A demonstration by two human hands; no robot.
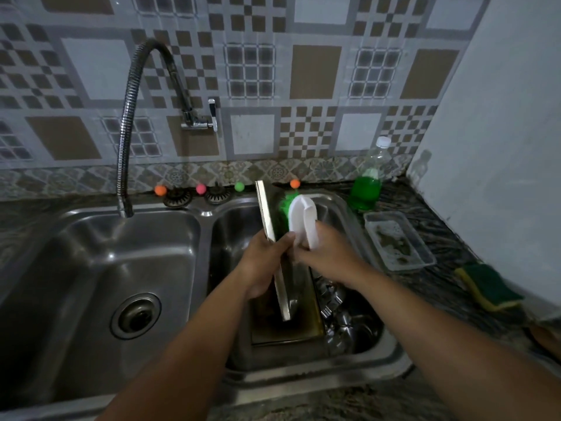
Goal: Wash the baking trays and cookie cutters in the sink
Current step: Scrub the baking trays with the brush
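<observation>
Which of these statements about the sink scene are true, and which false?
1. The left hand grips a metal baking tray held on edge over the right steel basin. True.
2. The right hand holds a yellow sponge. False: it grips a white-handled brush with green bristles.
3. Water streams from the flexible metal tap. False: none shows.
4. A clear plastic bottle of green liquid stands on the counter right of the sink. True.
5. The left basin holds cookie cutters. False: nothing lies in it.
</observation>
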